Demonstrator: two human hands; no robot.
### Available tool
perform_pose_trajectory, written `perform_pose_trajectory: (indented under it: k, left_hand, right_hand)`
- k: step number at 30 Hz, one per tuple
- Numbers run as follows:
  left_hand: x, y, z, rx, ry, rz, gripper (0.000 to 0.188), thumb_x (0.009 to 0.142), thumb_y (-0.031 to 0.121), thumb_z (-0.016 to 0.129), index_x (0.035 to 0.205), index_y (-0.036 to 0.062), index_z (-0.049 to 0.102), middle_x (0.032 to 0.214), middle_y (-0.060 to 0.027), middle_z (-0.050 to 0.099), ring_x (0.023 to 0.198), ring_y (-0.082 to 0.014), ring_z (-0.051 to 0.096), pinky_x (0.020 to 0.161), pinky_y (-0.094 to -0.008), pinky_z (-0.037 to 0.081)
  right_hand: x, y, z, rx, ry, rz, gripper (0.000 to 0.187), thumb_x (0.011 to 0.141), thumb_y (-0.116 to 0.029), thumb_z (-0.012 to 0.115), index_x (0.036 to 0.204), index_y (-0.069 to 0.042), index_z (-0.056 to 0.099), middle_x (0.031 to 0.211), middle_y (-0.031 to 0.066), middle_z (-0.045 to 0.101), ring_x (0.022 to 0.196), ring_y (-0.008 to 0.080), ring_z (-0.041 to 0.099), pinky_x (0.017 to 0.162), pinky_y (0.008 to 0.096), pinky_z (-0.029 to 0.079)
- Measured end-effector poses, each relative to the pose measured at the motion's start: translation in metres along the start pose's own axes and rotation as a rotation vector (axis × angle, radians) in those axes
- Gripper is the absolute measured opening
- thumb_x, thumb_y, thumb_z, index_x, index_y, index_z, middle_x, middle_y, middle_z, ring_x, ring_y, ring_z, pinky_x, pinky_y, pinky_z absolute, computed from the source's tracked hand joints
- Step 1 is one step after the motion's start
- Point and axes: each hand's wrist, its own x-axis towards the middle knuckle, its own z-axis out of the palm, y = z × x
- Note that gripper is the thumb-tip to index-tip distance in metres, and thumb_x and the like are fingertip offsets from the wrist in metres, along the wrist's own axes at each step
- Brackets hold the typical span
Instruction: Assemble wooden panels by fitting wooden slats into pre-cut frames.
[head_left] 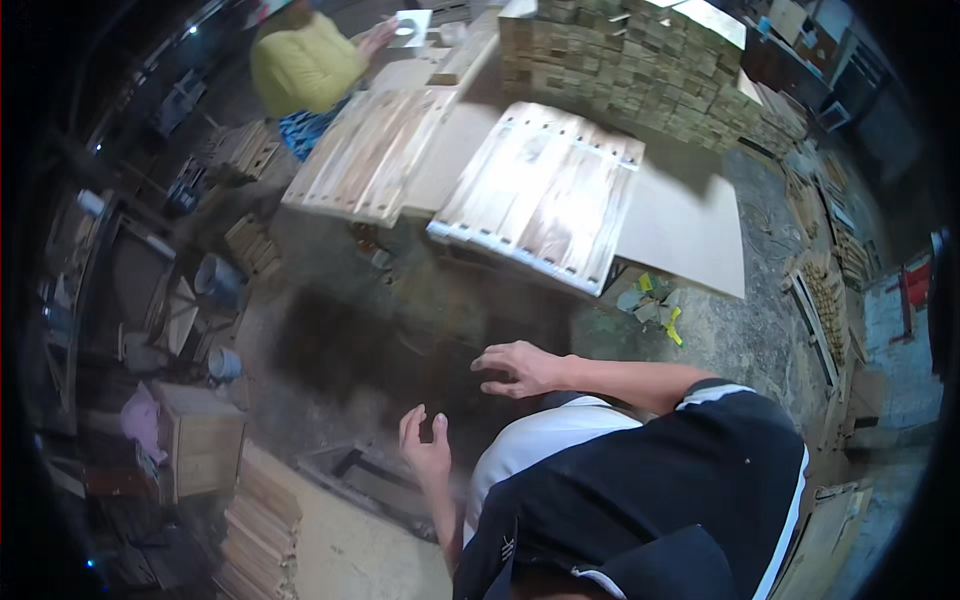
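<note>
Above the shadowed floor (350,340): my right hand (528,368), fingers parted and loosely bent, holding nothing. Lower, to its left: my left hand (427,456), thumb standing away from the fingers, likewise holding nothing. Between my hands and the nearest edge ahead: free room over bare floor. Said edge: near end of a slatted wooden panel (540,195), lying flat ahead of me, well apart from my fingertips. To its right: one pale board (685,230), corner jutting over the floor. To its left, across a strip of pale surface: second slatted panel (370,155). Beyond: stacked wood blocks (610,85). Nearer panel, appearance: pale slats side by side, brown-streaked, dark marks along both ends, strong glare across the face.
</note>
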Motion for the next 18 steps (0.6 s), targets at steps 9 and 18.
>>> perform_pose_trajectory:
  k: [9, 18]
  left_hand:
    - [0.128, 0.036, 0.056, -0.127, -0.244, 0.062, 0.03, 0.085, 0.01, 0.073, 0.111, -0.0032, 0.067, 0.107, -0.013, 0.065, 0.094, -0.0208, 0.064, 0.087, -0.0323, 0.051]
    - [0.35, 0.033, 0.187, -0.284, -0.597, 0.142, 0.042, 0.093, 0.024, 0.065, 0.126, -0.002, 0.06, 0.121, -0.0172, 0.065, 0.111, -0.0239, 0.062, 0.095, -0.0339, 0.048]
  right_hand:
    - [-0.085, 0.125, -0.113, 0.438, 1.306, 0.226, 0.026, 0.095, -0.008, 0.062, 0.121, -0.003, 0.06, 0.11, 0.0095, 0.065, 0.096, 0.018, 0.066, 0.081, 0.0321, 0.056]
    - [-0.111, 0.226, -0.134, 0.33, 1.668, 0.466, 0.045, 0.103, -0.027, 0.05, 0.138, 0.001, 0.046, 0.138, 0.0156, 0.05, 0.128, 0.0245, 0.049, 0.107, 0.036, 0.041]
